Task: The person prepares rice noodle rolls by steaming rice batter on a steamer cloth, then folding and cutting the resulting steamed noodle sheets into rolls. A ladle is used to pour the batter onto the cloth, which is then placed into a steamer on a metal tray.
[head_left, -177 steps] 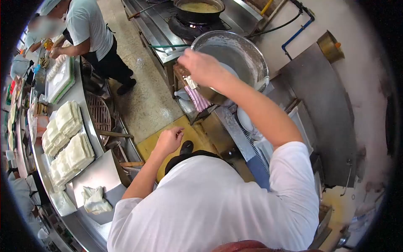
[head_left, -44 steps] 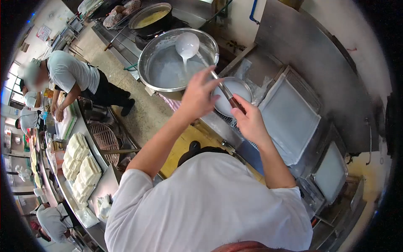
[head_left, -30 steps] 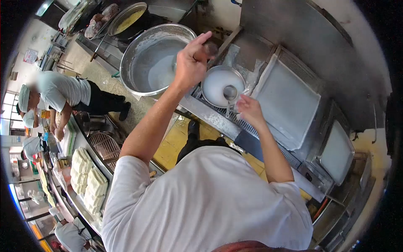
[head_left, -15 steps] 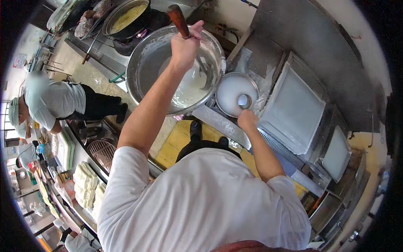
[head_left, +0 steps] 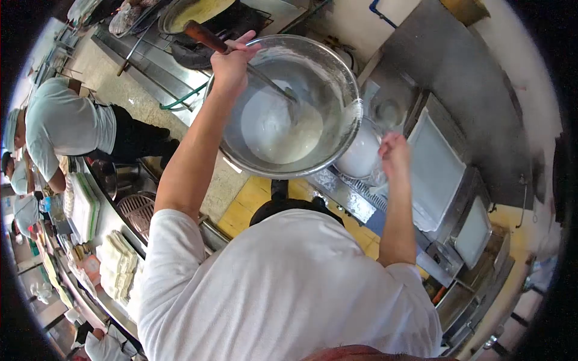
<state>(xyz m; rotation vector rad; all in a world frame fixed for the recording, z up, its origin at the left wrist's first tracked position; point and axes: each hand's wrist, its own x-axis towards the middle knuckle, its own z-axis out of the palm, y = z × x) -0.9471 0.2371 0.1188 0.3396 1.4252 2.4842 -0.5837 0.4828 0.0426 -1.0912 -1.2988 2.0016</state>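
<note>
My left hand (head_left: 232, 67) is closed round the wooden handle (head_left: 206, 37) of a long metal tool. Its far end dips into thin white liquid (head_left: 271, 135) in a large steel bowl (head_left: 356, 114). Close beside the bowl's right rim is my right hand (head_left: 394, 155), its fingers curled round a ladle that motion smears. Below that hand lies a smaller round pan of white liquid (head_left: 360, 155), partly covered by the bowl's rim.
A wide white-surfaced tray (head_left: 430, 168) and a smaller one (head_left: 473, 231) lie on the right. Upper left stands a black pot (head_left: 201, 15) of yellow contents. A co-worker (head_left: 66, 120) bends over a counter at far left, near stacked pale containers (head_left: 115, 265).
The bowl has shifted right, over part of the smaller pan. My left hand has moved left with the tool tilted further over. My right hand has risen and moved right, away from the pan's middle.
</note>
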